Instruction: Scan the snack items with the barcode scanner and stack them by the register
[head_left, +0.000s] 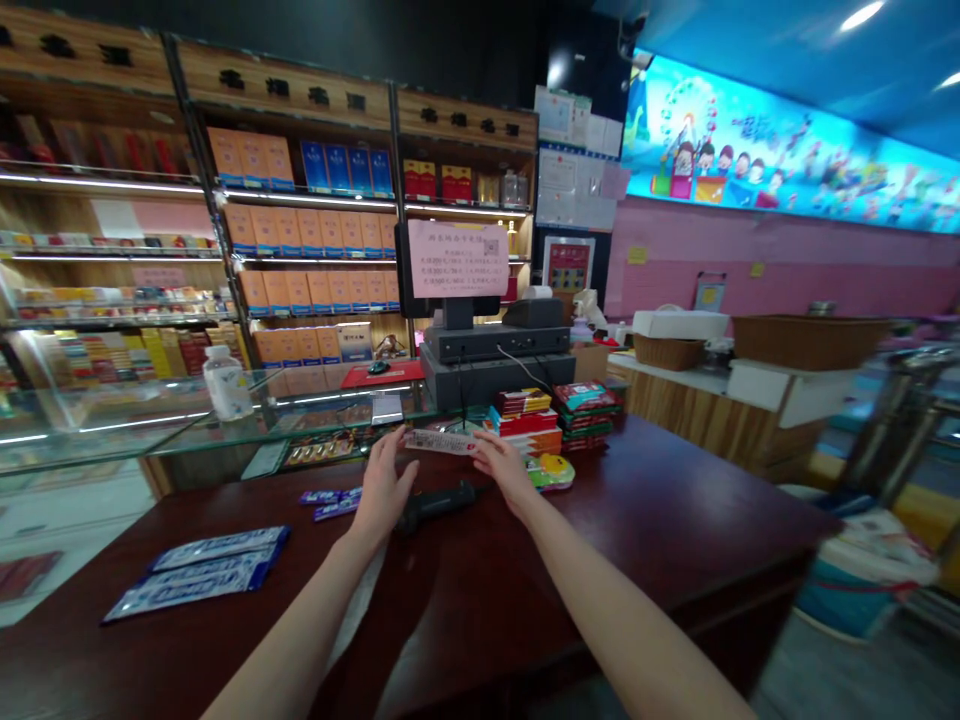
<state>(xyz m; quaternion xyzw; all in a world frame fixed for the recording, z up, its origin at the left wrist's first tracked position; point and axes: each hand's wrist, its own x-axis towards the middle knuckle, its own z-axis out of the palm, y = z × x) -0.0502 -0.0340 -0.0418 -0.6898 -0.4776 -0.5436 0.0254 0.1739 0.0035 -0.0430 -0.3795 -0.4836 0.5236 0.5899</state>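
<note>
A narrow pale packet (441,443) with printed text and a small code stretches between my two hands above the dark red counter. My right hand (507,468) pinches its right end between thumb and fingers. At the left end are the fingertips of my left hand (384,485), whose thumb stands off below the strip. Under the packet lies a black handheld scanner (439,503). Small purple packets (334,503) lie left of it, beside my left hand. Farther left, long blue-and-white packets (206,568) overlap on the counter. A green-and-yellow package (551,471) sits just behind my right hand.
A grey cash register (499,345) with a pink price sign (457,260) stands behind. Stacked red packages (586,415) lie at its front right. A white bottle (227,383) rests on the glass case at left. The counter's right edge (814,540) faces a bucket (862,575).
</note>
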